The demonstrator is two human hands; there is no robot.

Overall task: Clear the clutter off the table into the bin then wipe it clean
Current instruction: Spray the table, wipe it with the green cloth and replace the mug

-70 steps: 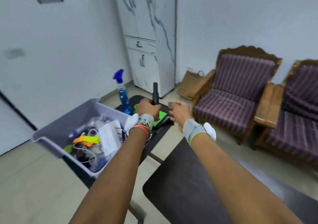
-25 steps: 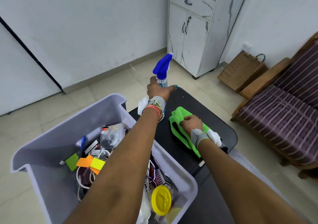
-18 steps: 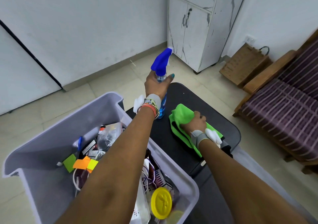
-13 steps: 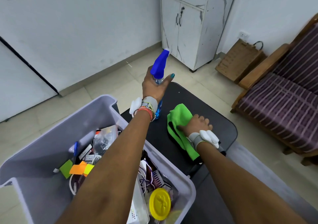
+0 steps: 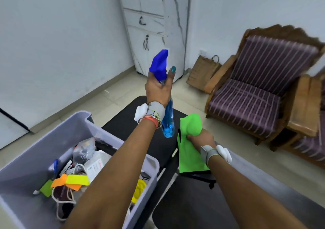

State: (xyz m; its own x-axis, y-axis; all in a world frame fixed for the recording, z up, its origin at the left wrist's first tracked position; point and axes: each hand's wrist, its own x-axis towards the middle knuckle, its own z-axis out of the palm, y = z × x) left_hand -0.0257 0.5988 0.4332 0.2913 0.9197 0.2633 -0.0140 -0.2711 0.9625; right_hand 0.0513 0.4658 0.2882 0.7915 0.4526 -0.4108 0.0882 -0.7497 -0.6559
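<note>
Note bottle point(image 5: 168, 121) raised above desk point(image 5: 126, 123), left hand point(image 5: 158, 88) clamped round its neck, and cloth point(image 5: 190, 158) gripped in right hand point(image 5: 200, 139), hanging over desk. Compare half a second back: bottle lower, cloth pressed flat on desk. Treat clutter point(image 5: 75, 179) as cleared into bin point(image 5: 73, 126); judge spraying, then wiping, as next.

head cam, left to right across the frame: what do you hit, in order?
bin → spray bottle → green cloth → striped armchair → wooden side table
</note>
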